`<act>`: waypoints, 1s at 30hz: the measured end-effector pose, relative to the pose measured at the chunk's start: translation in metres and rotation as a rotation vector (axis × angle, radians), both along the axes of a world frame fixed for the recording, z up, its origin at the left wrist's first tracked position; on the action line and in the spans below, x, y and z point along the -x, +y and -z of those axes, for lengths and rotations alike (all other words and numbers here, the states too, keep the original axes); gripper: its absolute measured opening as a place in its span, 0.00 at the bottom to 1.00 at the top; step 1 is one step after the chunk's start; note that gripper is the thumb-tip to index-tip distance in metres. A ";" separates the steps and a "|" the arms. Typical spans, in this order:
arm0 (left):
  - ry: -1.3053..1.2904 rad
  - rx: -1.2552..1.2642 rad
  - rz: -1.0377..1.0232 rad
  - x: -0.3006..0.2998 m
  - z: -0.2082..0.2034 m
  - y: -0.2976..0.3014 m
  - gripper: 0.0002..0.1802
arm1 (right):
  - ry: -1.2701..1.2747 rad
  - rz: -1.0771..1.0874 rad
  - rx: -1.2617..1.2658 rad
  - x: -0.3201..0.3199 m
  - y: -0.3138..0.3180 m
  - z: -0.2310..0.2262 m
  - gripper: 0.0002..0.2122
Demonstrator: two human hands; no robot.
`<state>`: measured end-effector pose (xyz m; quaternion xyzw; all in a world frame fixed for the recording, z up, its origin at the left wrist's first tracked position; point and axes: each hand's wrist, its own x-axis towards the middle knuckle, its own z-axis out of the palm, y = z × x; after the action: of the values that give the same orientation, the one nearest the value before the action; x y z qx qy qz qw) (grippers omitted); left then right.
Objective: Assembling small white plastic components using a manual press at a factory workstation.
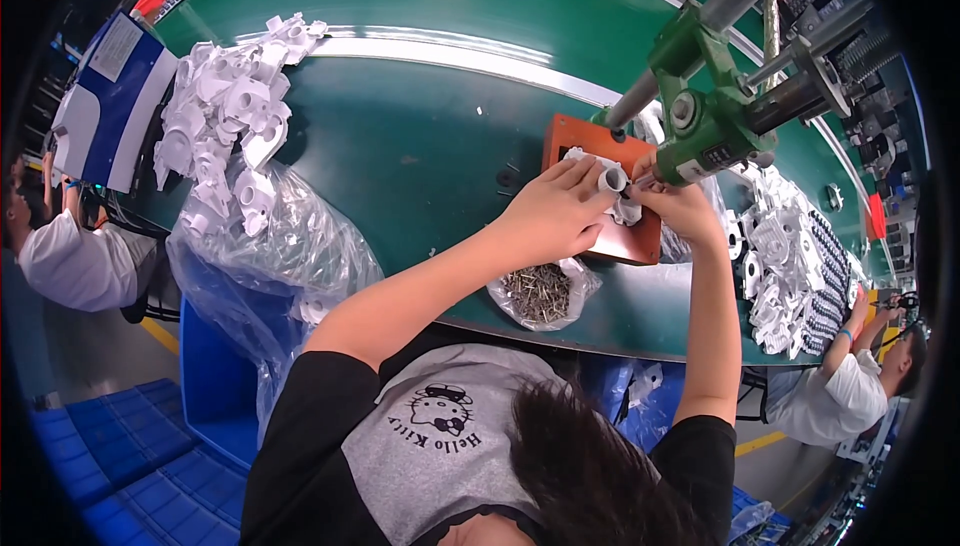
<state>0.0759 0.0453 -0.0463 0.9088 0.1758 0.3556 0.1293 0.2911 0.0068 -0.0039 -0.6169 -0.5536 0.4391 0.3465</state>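
Observation:
My left hand grips a white plastic part with a round tube end, pressing it onto an orange fixture block on the green table. From the right, my right hand holds the nose of a green powered screwdriver hung from a metal arm, its tip against the part. A clear bag of small metal screws lies just below my left wrist.
A heap of white plastic parts spills from a clear bag at the left. More white parts are stacked at the right. Blue crates sit on the floor. Other people in white shirts work on both sides.

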 end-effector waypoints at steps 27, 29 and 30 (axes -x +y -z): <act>0.098 0.162 -0.054 -0.001 -0.008 -0.008 0.24 | 0.132 0.498 -1.130 0.042 -0.200 -0.011 0.18; 0.161 0.152 -0.056 -0.002 -0.012 -0.006 0.25 | -0.148 0.339 -1.122 0.028 -0.193 -0.032 0.18; 0.235 0.155 -0.043 0.003 -0.012 -0.001 0.24 | -0.202 0.195 -1.190 0.019 -0.179 -0.055 0.18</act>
<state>0.0731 0.0447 -0.0347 0.9274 0.2362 0.2349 0.1700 0.2720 -0.1724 0.0516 -0.4038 -0.6751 -0.0401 0.6162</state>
